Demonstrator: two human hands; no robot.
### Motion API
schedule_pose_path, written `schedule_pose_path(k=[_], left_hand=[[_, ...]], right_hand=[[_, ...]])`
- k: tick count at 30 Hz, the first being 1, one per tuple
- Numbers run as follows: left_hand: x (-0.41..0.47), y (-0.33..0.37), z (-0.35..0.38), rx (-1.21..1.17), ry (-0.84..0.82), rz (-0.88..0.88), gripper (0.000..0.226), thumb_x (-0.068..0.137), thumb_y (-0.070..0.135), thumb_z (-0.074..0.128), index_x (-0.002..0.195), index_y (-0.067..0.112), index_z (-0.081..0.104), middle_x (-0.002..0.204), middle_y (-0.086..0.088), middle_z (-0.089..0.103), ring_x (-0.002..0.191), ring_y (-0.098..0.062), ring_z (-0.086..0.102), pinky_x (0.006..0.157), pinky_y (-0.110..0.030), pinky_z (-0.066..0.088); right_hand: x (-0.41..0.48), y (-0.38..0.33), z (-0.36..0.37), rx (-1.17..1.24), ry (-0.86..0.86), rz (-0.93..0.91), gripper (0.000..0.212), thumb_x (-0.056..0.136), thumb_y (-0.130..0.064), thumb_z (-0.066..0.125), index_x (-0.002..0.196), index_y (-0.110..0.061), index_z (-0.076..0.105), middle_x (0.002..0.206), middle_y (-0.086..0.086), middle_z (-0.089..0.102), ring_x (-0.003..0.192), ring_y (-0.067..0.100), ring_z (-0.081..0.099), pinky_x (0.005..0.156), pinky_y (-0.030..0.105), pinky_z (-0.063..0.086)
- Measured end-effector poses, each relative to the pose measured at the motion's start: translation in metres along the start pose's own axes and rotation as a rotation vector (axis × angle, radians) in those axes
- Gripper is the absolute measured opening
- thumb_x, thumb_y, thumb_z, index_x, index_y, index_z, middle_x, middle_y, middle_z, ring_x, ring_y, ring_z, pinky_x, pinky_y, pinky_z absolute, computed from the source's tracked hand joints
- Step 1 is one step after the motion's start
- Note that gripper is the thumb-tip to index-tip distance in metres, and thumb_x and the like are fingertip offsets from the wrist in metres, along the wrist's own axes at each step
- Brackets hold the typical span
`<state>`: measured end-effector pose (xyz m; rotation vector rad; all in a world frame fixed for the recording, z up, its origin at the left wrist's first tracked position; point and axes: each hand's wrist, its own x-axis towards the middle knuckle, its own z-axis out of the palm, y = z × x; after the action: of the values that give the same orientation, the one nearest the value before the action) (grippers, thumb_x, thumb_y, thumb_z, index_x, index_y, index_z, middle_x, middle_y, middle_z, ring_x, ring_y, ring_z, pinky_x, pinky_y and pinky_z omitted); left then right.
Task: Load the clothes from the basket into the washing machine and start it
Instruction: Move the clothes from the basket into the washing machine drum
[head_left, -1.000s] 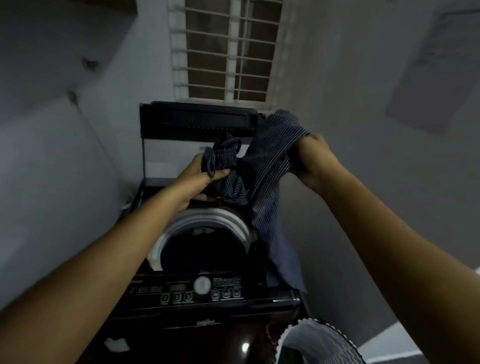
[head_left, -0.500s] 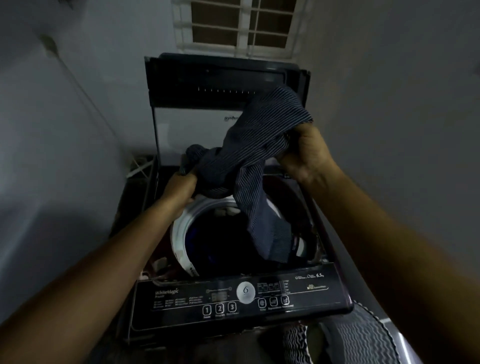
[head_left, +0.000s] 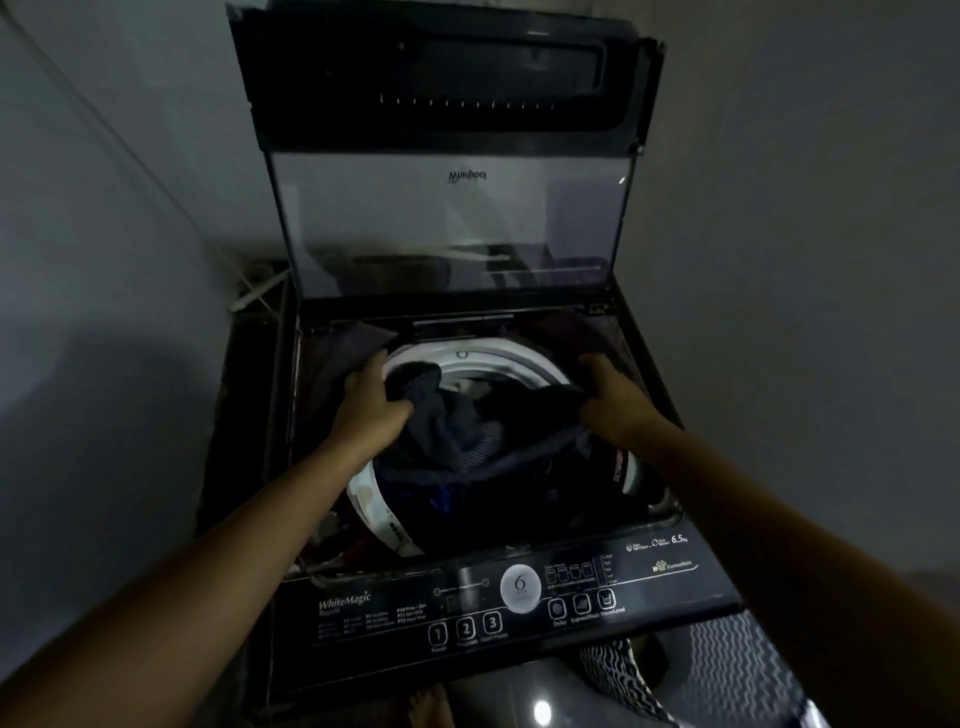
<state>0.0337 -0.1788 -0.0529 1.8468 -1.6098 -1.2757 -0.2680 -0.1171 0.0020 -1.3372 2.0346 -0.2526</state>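
Observation:
A dark top-loading washing machine (head_left: 291, 613) stands in front of me with its glass lid (head_left: 447, 223) raised. A dark striped garment (head_left: 462, 431) lies bunched in the mouth of the drum, inside the white drum ring (head_left: 498, 353). My left hand (head_left: 371, 397) grips the garment's left end at the ring's left side. My right hand (head_left: 605, 395) holds its right end at the ring's right side. More dark clothes lie deeper in the drum, hard to make out.
The control panel (head_left: 519, 587) with a round dial and numbered buttons runs along the machine's front. A patterned basket (head_left: 727, 670) sits on the floor at lower right. Grey walls close in on both sides; cables (head_left: 254, 291) hang behind the machine's left.
Both hands came down from chest height with the striped garment, which now sits in the drum opening instead of hanging above it. The view has tilted downward.

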Motion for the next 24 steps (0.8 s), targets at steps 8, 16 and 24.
schedule_pose_path(k=[8, 16, 24], left_hand=[[0.012, -0.023, 0.052, 0.628, -0.367, 0.284, 0.089, 0.083, 0.062, 0.068, 0.156, 0.034, 0.027, 0.161, -0.006, 0.02, 0.146, -0.036, 0.024, 0.116, -0.047, 0.032], [0.087, -0.053, 0.089, 0.718, -0.476, 0.202, 0.1, 0.081, 0.078, 0.054, 0.16, 0.04, 0.005, 0.168, -0.002, 0.01, 0.151, -0.035, 0.02, 0.119, -0.054, 0.028], [0.144, -0.07, 0.119, 0.384, -0.439, -0.049, 0.098, 0.074, 0.091, 0.036, 0.157, 0.047, 0.01, 0.168, -0.001, 0.018, 0.15, -0.029, 0.028, 0.12, -0.052, 0.028]], right_hand=[[0.012, 0.007, 0.073, -0.292, -0.164, -0.005, 0.088, 0.082, -0.043, 0.069, 0.154, -0.019, 0.025, 0.152, 0.026, 0.029, 0.136, 0.051, 0.04, 0.11, 0.053, 0.041], [0.055, 0.012, 0.121, -0.228, -0.328, -0.22, 0.107, 0.081, -0.059, 0.067, 0.161, -0.032, 0.001, 0.169, 0.009, 0.005, 0.153, 0.035, 0.018, 0.122, 0.047, 0.026], [0.103, 0.029, 0.154, -0.105, -0.345, -0.011, 0.109, 0.088, -0.064, 0.062, 0.16, -0.034, -0.014, 0.17, 0.008, -0.004, 0.153, 0.035, 0.018, 0.121, 0.043, 0.023]])
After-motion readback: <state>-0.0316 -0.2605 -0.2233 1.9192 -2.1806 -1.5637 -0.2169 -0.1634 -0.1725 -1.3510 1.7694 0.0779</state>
